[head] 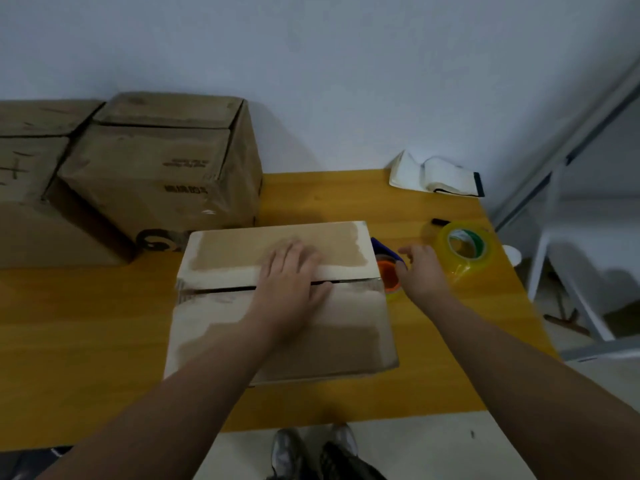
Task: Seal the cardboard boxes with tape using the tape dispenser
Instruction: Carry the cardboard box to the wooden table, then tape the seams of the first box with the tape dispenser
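A cardboard box (221,327) sits on the yellow table (86,341) in front of me, its two top flaps closed with a dark seam between them. My left hand (291,275) lies flat across that seam, fingers straight, pressing the flaps down. Just right of the box lies the tape dispenser (387,268), blue with an orange core, partly hidden by the box edge. My right hand (420,268) hovers at the dispenser, fingers loosely curved; whether it touches the dispenser is unclear.
A spare roll of clear yellowish tape (465,251) stands right of my right hand, a black marker (440,222) behind it. Larger cardboard boxes (156,174) are stacked at the back left. An open notebook (436,176) lies at the back right. The table edge runs along the right.
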`<action>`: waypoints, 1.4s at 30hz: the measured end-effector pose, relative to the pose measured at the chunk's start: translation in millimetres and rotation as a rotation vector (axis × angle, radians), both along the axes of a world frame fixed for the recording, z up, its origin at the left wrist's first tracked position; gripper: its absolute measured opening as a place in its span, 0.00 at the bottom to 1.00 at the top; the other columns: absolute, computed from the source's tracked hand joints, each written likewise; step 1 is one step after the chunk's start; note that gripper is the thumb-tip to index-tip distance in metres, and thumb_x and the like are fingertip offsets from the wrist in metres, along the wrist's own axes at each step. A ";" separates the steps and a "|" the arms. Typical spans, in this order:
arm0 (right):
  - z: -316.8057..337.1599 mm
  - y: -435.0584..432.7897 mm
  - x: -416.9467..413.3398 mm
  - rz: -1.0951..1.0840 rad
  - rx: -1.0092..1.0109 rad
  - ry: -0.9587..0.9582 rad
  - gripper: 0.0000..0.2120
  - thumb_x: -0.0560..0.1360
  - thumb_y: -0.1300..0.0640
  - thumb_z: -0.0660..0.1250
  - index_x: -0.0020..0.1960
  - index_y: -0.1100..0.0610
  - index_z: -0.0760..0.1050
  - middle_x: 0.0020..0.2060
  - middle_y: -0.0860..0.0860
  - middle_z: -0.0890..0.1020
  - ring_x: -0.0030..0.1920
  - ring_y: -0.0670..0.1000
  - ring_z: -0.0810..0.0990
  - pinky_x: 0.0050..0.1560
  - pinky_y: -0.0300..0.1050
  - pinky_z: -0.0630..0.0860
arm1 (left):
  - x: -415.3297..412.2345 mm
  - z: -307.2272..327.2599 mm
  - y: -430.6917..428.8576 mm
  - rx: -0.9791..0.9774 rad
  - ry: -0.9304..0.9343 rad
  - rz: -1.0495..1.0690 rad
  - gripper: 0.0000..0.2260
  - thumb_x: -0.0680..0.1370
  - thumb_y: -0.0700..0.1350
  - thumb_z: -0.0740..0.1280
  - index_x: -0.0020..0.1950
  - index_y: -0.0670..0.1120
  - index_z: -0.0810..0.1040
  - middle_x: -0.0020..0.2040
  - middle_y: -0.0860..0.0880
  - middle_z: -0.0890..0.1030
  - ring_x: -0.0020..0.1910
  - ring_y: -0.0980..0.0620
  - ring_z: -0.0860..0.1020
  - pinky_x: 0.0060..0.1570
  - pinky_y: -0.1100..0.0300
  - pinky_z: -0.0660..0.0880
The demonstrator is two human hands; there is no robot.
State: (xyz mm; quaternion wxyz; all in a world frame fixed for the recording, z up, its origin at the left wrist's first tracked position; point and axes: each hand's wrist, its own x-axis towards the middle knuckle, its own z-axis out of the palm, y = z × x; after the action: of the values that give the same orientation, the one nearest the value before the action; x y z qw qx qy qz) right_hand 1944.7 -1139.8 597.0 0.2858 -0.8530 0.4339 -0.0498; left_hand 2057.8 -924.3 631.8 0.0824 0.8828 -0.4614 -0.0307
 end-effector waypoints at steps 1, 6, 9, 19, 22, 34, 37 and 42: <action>-3.1 -5.3 4.0 0.021 0.012 0.057 0.16 0.79 0.56 0.62 0.66 0.57 0.70 0.62 0.55 0.70 0.55 0.54 0.74 0.46 0.45 0.71 | 0.3 -1.3 -6.4 -0.008 0.013 -0.020 0.26 0.79 0.60 0.52 0.74 0.51 0.60 0.74 0.46 0.60 0.74 0.47 0.54 0.72 0.51 0.45; -24.9 -25.5 23.4 0.155 0.044 0.309 0.26 0.77 0.53 0.66 0.71 0.58 0.62 0.63 0.57 0.73 0.57 0.58 0.75 0.45 0.47 0.71 | -2.0 -8.4 -21.0 -0.018 0.036 -0.064 0.26 0.79 0.60 0.50 0.74 0.50 0.60 0.75 0.46 0.60 0.73 0.48 0.54 0.69 0.56 0.41; -42.9 -29.1 30.0 0.149 0.050 0.388 0.20 0.77 0.55 0.66 0.66 0.59 0.66 0.55 0.58 0.78 0.50 0.58 0.78 0.40 0.48 0.72 | -2.9 -13.4 -18.7 -0.002 0.039 -0.062 0.27 0.79 0.61 0.48 0.75 0.51 0.57 0.76 0.48 0.57 0.74 0.49 0.51 0.69 0.57 0.39; 18.8 -53.9 4.3 0.028 -0.188 0.065 0.06 0.77 0.63 0.62 0.53 0.61 0.66 0.42 0.59 0.77 0.38 0.59 0.75 0.33 0.51 0.70 | -1.5 -3.0 -24.9 -0.016 0.107 -0.040 0.24 0.80 0.57 0.55 0.73 0.50 0.63 0.74 0.47 0.62 0.73 0.48 0.56 0.72 0.54 0.47; 63.1 -57.8 -4.2 0.039 -0.182 -0.224 0.11 0.77 0.61 0.64 0.57 0.61 0.69 0.43 0.56 0.78 0.40 0.57 0.77 0.36 0.50 0.75 | 2.7 13.6 -35.3 -0.014 0.230 0.031 0.19 0.80 0.53 0.58 0.70 0.49 0.68 0.71 0.49 0.66 0.69 0.48 0.62 0.69 0.55 0.56; 127.4 34.7 34.1 0.255 -0.112 -0.675 0.09 0.75 0.58 0.69 0.49 0.53 0.68 0.40 0.43 0.76 0.37 0.39 0.75 0.33 0.28 0.69 | 2.0 101.8 -9.2 -0.665 0.805 0.244 0.32 0.72 0.59 0.68 0.72 0.48 0.64 0.62 0.52 0.73 0.59 0.56 0.73 0.53 0.63 0.68; 122.4 67.9 46.3 0.280 0.077 -0.729 0.12 0.72 0.62 0.70 0.46 0.54 0.68 0.40 0.43 0.77 0.39 0.36 0.77 0.34 0.28 0.71 | 7.5 99.7 15.4 -0.753 0.786 0.239 0.21 0.75 0.50 0.70 0.66 0.48 0.71 0.59 0.50 0.78 0.59 0.53 0.76 0.58 0.58 0.73; 126.1 101.5 67.8 0.473 0.405 -0.645 0.27 0.67 0.59 0.72 0.61 0.53 0.64 0.56 0.51 0.73 0.55 0.49 0.75 0.49 0.42 0.76 | 35.4 90.8 70.1 -0.605 0.875 0.142 0.22 0.76 0.47 0.67 0.70 0.49 0.69 0.61 0.53 0.77 0.61 0.55 0.74 0.63 0.52 0.71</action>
State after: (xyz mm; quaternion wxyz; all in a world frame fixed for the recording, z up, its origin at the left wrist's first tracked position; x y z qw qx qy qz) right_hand 2012.5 -1038.3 723.1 0.5714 -0.7964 0.1164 -0.1607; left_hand 2093.3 -854.1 722.6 0.5195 0.7536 -0.3112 -0.2558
